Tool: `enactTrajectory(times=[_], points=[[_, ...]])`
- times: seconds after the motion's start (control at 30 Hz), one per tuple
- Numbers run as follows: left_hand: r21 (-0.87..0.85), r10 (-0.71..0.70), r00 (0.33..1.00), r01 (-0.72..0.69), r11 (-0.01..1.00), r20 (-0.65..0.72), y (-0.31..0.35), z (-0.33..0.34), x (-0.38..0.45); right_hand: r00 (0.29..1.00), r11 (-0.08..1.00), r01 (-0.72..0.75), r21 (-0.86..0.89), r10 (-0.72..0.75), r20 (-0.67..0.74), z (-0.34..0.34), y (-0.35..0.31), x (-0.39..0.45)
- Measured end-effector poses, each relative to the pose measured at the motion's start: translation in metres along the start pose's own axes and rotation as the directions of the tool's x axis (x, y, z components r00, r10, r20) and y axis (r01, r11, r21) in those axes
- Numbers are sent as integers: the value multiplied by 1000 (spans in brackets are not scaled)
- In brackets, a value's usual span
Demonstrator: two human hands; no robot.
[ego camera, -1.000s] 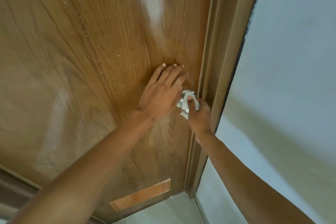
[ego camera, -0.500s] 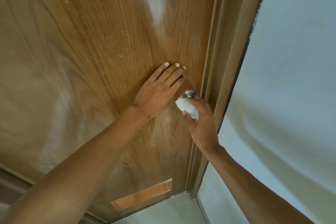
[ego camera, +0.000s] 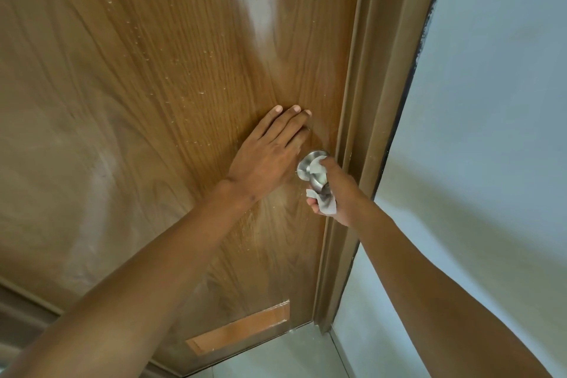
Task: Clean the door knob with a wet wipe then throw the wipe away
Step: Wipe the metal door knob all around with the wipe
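Observation:
A round silver door knob (ego camera: 309,166) sticks out of the brown wooden door (ego camera: 171,95) near its right edge. My right hand (ego camera: 340,193) is wrapped around the knob from the right and below, holding a crumpled white wet wipe (ego camera: 324,204) against it. Part of the wipe hangs under the knob. My left hand (ego camera: 270,153) lies flat on the door just left of the knob, fingers straight and together, holding nothing.
The brown door frame (ego camera: 365,120) runs along the right of the door, with a pale wall (ego camera: 491,101) beyond it. Light tiled floor (ego camera: 276,356) shows at the bottom. A lighter rectangular patch (ego camera: 242,331) sits low on the door.
My right hand has slid lower around the knob, uncovering its silver face; the wipe now hangs below. My left hand has stayed flat on the door.

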State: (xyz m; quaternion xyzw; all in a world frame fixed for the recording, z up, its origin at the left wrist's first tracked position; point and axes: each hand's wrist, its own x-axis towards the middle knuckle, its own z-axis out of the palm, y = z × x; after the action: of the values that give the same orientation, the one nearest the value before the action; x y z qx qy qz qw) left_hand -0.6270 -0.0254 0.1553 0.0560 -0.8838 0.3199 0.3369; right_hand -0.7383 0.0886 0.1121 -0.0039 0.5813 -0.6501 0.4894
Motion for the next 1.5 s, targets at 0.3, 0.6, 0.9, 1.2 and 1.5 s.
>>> enactTrajectory(times=[0.3,0.6,0.9,1.2,1.5], points=[[27,-9,1000,8,1000,29,3,-2,1,733,636,486,-600,-670,-116,5,25,-3],[47,7,999,-9,999,35,1,-3,0,470,101,425,-900,-874,124,-8,40,1],[23,-11,1000,11,1000,28,2,1,0,437,225,604,-764,-896,81,-31,38,-17],[0,-25,999,25,1000,45,3,-2,0,756,760,567,-318,-633,-165,-19,36,-19],[-1,-12,997,13,1000,74,2,-5,0,859,860,508,49,-502,-96,-5,33,-18]])
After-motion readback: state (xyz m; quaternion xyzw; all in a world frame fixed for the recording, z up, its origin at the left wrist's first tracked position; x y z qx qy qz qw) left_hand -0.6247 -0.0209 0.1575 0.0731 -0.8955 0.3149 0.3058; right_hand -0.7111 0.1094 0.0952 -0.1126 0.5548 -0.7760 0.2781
